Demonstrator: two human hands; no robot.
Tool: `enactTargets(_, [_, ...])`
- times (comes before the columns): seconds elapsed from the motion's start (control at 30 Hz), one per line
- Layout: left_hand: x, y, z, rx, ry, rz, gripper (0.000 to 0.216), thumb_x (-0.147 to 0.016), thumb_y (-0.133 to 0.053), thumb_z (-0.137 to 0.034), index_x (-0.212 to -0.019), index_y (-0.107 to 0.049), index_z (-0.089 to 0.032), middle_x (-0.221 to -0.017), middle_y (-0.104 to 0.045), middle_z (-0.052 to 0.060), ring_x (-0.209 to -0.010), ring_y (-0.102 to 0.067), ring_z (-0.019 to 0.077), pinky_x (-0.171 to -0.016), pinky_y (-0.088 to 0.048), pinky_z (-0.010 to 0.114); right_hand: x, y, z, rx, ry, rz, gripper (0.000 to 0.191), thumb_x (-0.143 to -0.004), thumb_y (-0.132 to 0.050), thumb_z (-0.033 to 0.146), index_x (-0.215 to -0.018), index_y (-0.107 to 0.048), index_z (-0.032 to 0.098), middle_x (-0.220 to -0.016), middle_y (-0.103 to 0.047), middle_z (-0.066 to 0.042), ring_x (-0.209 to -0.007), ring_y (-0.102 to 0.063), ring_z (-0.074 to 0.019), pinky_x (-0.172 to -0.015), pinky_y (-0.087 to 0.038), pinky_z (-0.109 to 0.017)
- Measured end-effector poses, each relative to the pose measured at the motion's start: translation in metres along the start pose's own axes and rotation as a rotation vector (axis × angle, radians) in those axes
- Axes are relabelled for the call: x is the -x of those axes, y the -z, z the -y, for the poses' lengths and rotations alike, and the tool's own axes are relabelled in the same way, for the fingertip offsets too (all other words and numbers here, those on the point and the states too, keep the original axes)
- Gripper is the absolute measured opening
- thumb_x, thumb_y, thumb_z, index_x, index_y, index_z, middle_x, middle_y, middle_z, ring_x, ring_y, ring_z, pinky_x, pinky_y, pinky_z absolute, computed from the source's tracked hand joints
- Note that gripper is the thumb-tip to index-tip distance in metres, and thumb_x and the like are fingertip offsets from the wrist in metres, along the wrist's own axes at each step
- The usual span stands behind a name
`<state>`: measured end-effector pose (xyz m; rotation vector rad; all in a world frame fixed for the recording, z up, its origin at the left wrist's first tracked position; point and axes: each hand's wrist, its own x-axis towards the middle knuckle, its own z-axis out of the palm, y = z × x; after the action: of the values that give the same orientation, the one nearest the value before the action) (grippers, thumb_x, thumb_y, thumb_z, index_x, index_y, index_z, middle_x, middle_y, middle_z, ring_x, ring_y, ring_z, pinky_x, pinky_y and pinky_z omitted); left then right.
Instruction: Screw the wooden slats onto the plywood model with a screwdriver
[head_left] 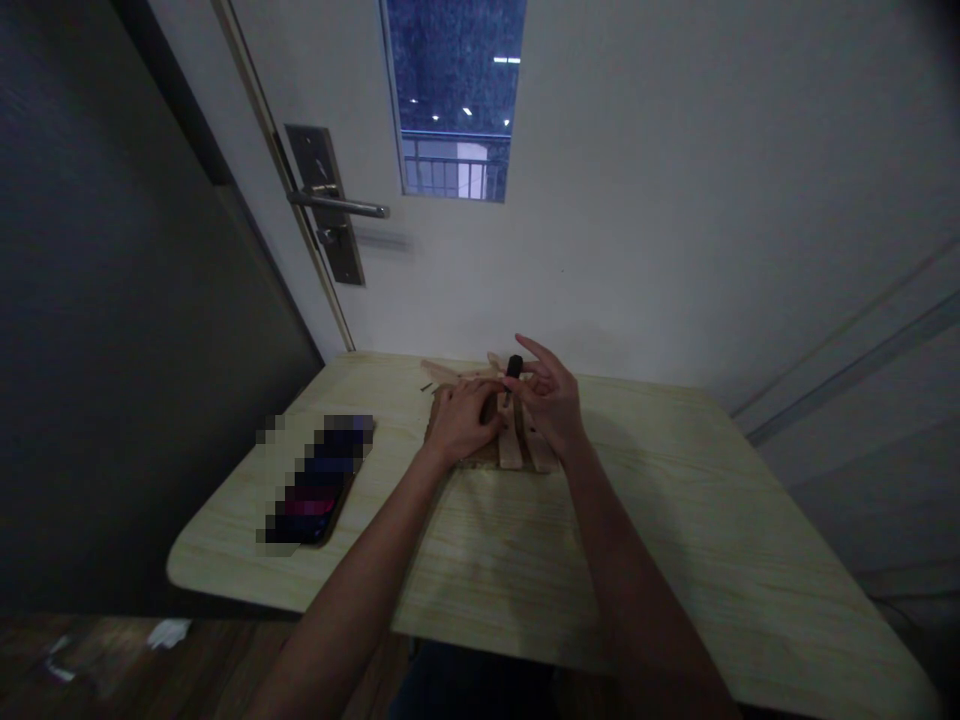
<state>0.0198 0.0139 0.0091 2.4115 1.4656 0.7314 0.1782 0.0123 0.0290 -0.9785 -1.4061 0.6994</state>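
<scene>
My right hand point(551, 395) pinches the black handle of a small screwdriver point(514, 366) between thumb and fingers, with the index finger raised. The screwdriver stands nearly upright, its shaft pointing down at a pale wooden strip point(510, 445). My left hand point(465, 415) grips the wooden piece from the left, thumb against the pale strip and fingertips close to the shaft. Under both hands lies a brown wooden board point(480, 458) with pale strips on it. The shaft's tip and any screw beneath it are too small to make out.
Loose pale wood pieces point(442, 371) and a small dark stick-like bit point(426, 387) lie behind my left hand. A phone point(330, 490), partly pixelated, rests on the left of the table point(675, 520). Beyond stands a white door with a metal handle point(341, 205).
</scene>
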Motion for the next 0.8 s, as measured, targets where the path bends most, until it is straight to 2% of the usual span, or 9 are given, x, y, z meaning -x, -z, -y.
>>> enactTargets(0.03, [-0.0001, -0.0003, 0.0001, 0.0, -0.002, 0.0, 0.049, -0.085, -0.059, -0.032, -0.133, -0.059, -0.022, -0.144, -0.061, 0.01, -0.134, -0.052, 0.0327, -0.108, -0.039, 0.053, 0.0002, -0.0001, -0.0005, 0.019, 0.0, 0.002, 0.056, -0.074, -0.078, 0.032, -0.129, -0.066, 0.03, -0.089, -0.073, 0.002, -0.049, -0.042, -0.006, -0.047, -0.04, -0.023])
enactTargets(0.1, [-0.0002, -0.0007, 0.0002, 0.0, -0.005, -0.001, 0.049, -0.086, -0.059, -0.032, -0.134, -0.059, -0.021, -0.144, -0.06, 0.01, -0.135, -0.051, 0.0331, -0.108, -0.039, 0.053, 0.0002, 0.0, -0.0018, 0.072, 0.019, 0.017, 0.05, -0.077, -0.076, 0.033, -0.126, -0.069, 0.029, -0.071, -0.064, 0.005, -0.048, -0.035, -0.0067, -0.046, -0.036, -0.023])
enactTargets(0.17, [0.0, -0.0007, 0.0002, 0.001, -0.003, -0.004, 0.05, -0.086, -0.059, -0.032, -0.134, -0.059, -0.021, -0.144, -0.06, 0.01, -0.135, -0.051, 0.0331, -0.108, -0.039, 0.053, 0.0, 0.0006, -0.0025, 0.093, 0.03, 0.039, 0.041, -0.079, -0.075, 0.033, -0.119, -0.072, 0.027, -0.064, -0.06, 0.006, -0.048, -0.035, -0.0075, -0.047, -0.035, -0.024])
enactTargets(0.3, [0.0008, 0.0003, -0.0003, 0.017, -0.011, -0.009, 0.048, -0.086, -0.058, -0.031, -0.133, -0.06, -0.023, -0.144, -0.061, 0.009, -0.135, -0.052, 0.0315, -0.109, -0.039, 0.051, 0.0003, 0.0014, -0.0014, 0.088, 0.038, 0.042, 0.031, -0.082, -0.071, 0.035, -0.112, -0.07, 0.027, -0.09, -0.073, 0.001, -0.055, -0.05, -0.0082, -0.054, -0.045, -0.025])
enactTargets(0.4, [0.0009, 0.001, -0.0007, 0.028, -0.019, -0.017, 0.047, -0.085, -0.058, -0.03, -0.132, -0.061, -0.024, -0.145, -0.06, 0.008, -0.135, -0.051, 0.0308, -0.11, -0.038, 0.051, 0.0008, 0.0014, -0.0015, 0.086, 0.063, 0.049, 0.031, -0.085, -0.068, 0.039, -0.114, -0.067, 0.028, -0.105, -0.075, -0.002, -0.064, -0.06, -0.0106, -0.063, -0.051, -0.027])
enactTargets(0.53, [0.0008, 0.0012, -0.0011, 0.027, -0.013, -0.016, 0.047, -0.084, -0.059, -0.029, -0.131, -0.062, -0.023, -0.144, -0.06, 0.008, -0.135, -0.052, 0.0311, -0.11, -0.038, 0.05, -0.0003, 0.0024, -0.0049, 0.011, 0.086, 0.104, 0.034, -0.089, -0.063, 0.043, -0.12, -0.061, 0.028, -0.104, -0.075, -0.004, -0.086, -0.07, -0.0162, -0.079, -0.057, -0.031])
enactTargets(0.6, [0.0007, 0.0013, -0.0014, 0.031, -0.014, -0.018, 0.047, -0.084, -0.06, -0.029, -0.131, -0.061, -0.023, -0.143, -0.061, 0.008, -0.134, -0.052, 0.031, -0.109, -0.039, 0.05, -0.0013, 0.0039, -0.0067, -0.016, 0.095, 0.128, 0.035, -0.091, -0.061, 0.044, -0.121, -0.059, 0.027, -0.102, -0.075, -0.004, -0.091, -0.071, -0.0169, -0.083, -0.057, -0.032])
enactTargets(0.73, [0.0007, 0.0016, -0.0015, 0.036, -0.016, -0.015, 0.046, -0.084, -0.059, -0.029, -0.129, -0.062, -0.023, -0.142, -0.062, 0.008, -0.133, -0.053, 0.0306, -0.109, -0.038, 0.05, -0.0026, 0.0064, -0.0082, -0.03, 0.088, 0.157, 0.036, -0.091, -0.059, 0.039, -0.125, -0.056, 0.026, -0.097, -0.074, -0.003, -0.089, -0.07, -0.0162, -0.084, -0.056, -0.032])
enactTargets(0.8, [0.0006, 0.0016, -0.0013, 0.031, -0.015, -0.014, 0.046, -0.085, -0.059, -0.029, -0.13, -0.061, -0.023, -0.142, -0.062, 0.008, -0.133, -0.053, 0.0311, -0.108, -0.039, 0.051, -0.0026, 0.0061, -0.0077, -0.052, 0.065, 0.164, 0.035, -0.089, -0.062, 0.037, -0.122, -0.058, 0.027, -0.102, -0.074, -0.003, -0.088, -0.07, -0.0158, -0.08, -0.056, -0.031])
